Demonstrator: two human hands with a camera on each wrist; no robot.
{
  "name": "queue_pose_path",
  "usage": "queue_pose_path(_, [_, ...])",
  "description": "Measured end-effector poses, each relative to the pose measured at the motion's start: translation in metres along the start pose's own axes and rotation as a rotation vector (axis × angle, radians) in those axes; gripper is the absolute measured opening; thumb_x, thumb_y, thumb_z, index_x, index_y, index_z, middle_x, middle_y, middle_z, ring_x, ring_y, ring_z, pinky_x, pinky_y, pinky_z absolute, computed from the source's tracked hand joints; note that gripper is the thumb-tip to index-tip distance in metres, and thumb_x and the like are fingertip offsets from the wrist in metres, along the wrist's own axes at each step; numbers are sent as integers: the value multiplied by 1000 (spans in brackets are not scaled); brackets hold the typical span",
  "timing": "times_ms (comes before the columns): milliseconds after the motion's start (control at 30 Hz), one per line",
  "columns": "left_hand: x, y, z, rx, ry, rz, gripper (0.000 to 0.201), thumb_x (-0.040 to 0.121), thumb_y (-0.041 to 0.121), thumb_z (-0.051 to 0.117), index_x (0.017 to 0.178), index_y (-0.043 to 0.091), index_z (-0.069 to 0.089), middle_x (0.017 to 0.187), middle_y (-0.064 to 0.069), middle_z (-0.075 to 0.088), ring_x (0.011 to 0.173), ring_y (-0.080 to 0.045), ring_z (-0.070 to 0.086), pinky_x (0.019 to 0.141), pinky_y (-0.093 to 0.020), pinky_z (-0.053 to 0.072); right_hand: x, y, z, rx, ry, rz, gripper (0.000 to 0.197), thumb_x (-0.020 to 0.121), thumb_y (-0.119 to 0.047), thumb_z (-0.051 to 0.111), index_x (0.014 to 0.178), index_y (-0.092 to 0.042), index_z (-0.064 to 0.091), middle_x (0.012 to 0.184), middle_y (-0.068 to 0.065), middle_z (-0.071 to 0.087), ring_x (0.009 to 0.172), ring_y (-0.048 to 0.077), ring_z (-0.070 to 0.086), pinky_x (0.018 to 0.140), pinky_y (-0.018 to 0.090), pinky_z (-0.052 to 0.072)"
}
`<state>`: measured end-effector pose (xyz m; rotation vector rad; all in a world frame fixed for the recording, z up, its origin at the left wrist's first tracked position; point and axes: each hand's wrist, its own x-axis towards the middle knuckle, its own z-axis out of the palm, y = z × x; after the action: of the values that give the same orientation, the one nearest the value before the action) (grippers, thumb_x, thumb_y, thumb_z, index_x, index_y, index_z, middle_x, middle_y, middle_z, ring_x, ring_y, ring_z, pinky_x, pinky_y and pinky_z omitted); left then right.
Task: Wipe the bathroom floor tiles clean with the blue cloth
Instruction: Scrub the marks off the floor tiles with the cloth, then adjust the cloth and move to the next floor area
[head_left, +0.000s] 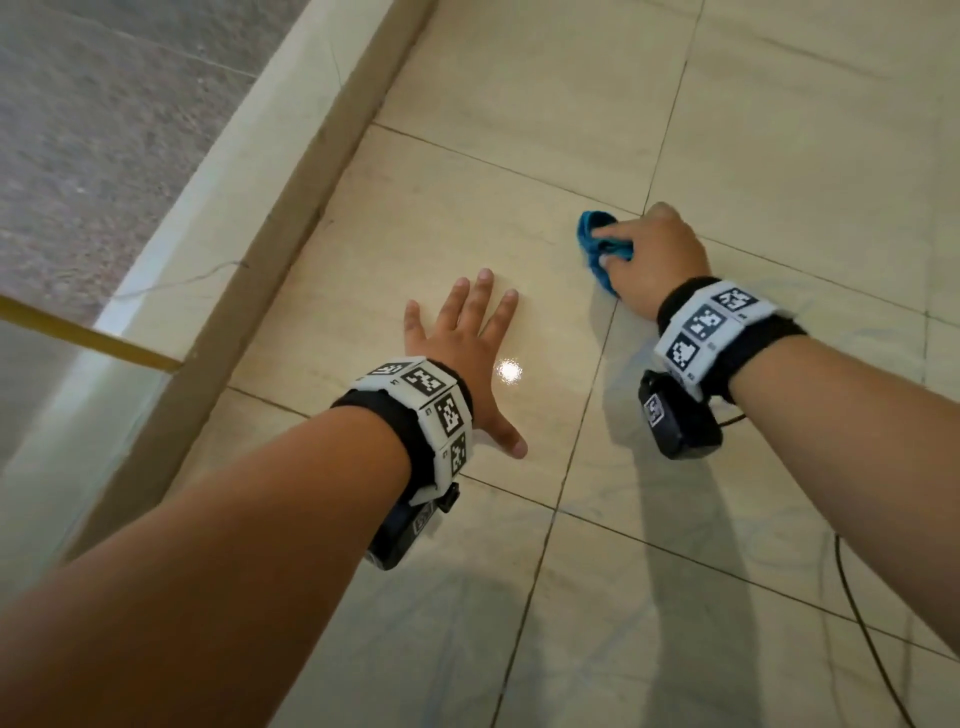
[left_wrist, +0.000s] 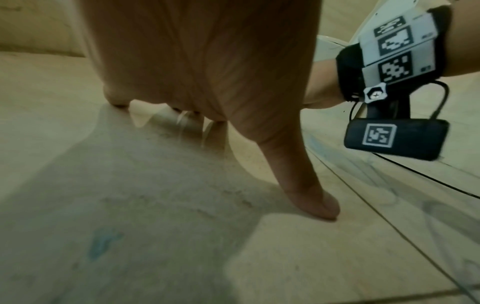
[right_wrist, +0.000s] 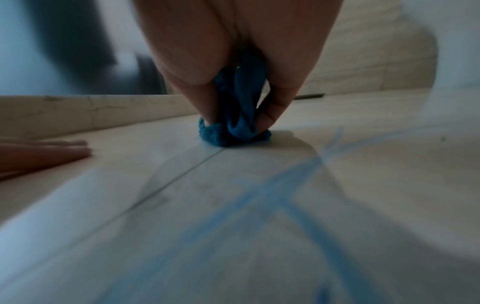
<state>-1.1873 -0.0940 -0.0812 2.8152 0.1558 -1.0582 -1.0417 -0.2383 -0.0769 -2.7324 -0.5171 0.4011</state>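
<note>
Right hand (head_left: 652, 254) grips the bunched blue cloth (head_left: 597, 244) against floor tiles (head_left: 519, 104); left hand (head_left: 467, 343) (fingers spread) lies flat.

A tiled bathroom: glossy beige floor tiles (head_left: 519, 182) meet a raised stone kerb (head_left: 249, 223).

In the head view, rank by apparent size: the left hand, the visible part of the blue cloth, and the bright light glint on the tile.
1. Left hand, spread flat on the floor tile.
2. Blue cloth, bunched and partly hidden under the right hand, so its true size is unsure.
3. Light glint, smallest.
</note>
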Motion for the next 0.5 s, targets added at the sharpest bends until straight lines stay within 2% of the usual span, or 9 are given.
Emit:
queue_pose_path(100, [1,0,-1,11,-4,-3,153,50,78,74,143,23,-35,149,-3,-43,142,-24,-30,115,-61,-5,-32,-11,10,25,-67,-88,32,92,-19,55,123,-25,60,103,5,40,94,23,49,79,21,32])
queue_pose_path(167, [0,0,-2,19,-6,-5,153,50,79,73,143,23,-36,149,-3,-43,142,-25,-30,115,-62,-4,-60,-18,16,9,-139,-162,34,91,-21,57,124,-29,59,97,-1,37,88,19,47,77,21,32])
queue_pose_path(300, [-1,0,-2,46,-5,-7,151,52,81,70,143,22,-35,150,-4,-42,143,-26,-28,115,-61,0,-101,-24,22,-18,-273,-200,37,91,-26,56,127,-36,55,98,-4,37,92,20,50,80,24,38])
queue_pose_path(367, [-5,-2,-8,21,-10,2,146,56,75,73,147,23,-29,153,-4,-37,145,-25,-23,116,-60,4,-105,-24,18,-7,-321,-172,38,92,-27,54,129,-37,53,102,-4,43,99,20,52,85,25,40])
queue_pose_path(433, [-11,-3,-16,-54,0,24,137,62,67,75,150,26,-21,157,-1,-29,147,-25,-15,117,-56,11,-101,-23,5,87,-334,-115,38,93,-27,53,131,-34,52,120,-3,55,113,20,52,95,27,40])
queue_pose_path(500, [-18,-1,-28,-128,56,63,126,69,61,74,151,29,-16,159,1,-22,149,-24,-8,117,-52,17,-98,-20,-17,185,-287,-56,36,94,-26,53,130,-30,54,132,-3,55,120,18,50,100,26,38])
